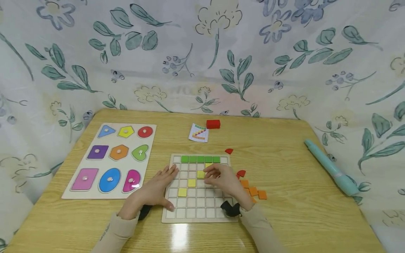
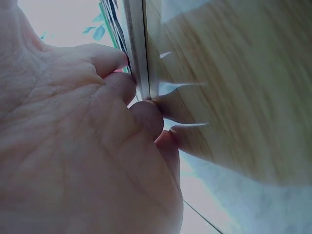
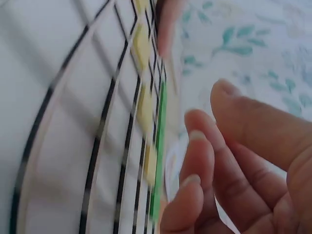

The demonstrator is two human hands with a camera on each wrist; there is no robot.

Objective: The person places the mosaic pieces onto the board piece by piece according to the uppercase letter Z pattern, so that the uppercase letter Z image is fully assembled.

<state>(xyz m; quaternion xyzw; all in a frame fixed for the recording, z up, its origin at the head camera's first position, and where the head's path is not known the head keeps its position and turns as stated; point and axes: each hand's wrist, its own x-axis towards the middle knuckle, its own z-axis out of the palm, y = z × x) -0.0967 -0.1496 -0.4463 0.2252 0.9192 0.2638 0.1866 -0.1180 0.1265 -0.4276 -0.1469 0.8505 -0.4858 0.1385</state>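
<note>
A wooden grid board [image 1: 191,213] lies in front of the person. Green square tiles [image 1: 200,159] line its top row, and several yellow square tiles [image 1: 182,192] run diagonally down to the left. The left hand [image 1: 155,189] rests spread along the board's left edge, thumb near the lower corner; its fingertips [image 2: 148,114] meet that edge in the left wrist view. Over the board's right half hovers the right hand [image 1: 225,180], beside the upper yellow tiles. Its fingers [image 3: 197,156] are loosely bent, the thumb stands apart, and nothing shows between them.
Orange square tiles [image 1: 262,194] and red pieces [image 1: 241,173] lie right of the board. Behind it are a pattern card [image 1: 198,137] and a red block [image 1: 213,124]. A shape puzzle board [image 1: 105,153] sits left; a teal wand-like object [image 1: 330,167] lies far right.
</note>
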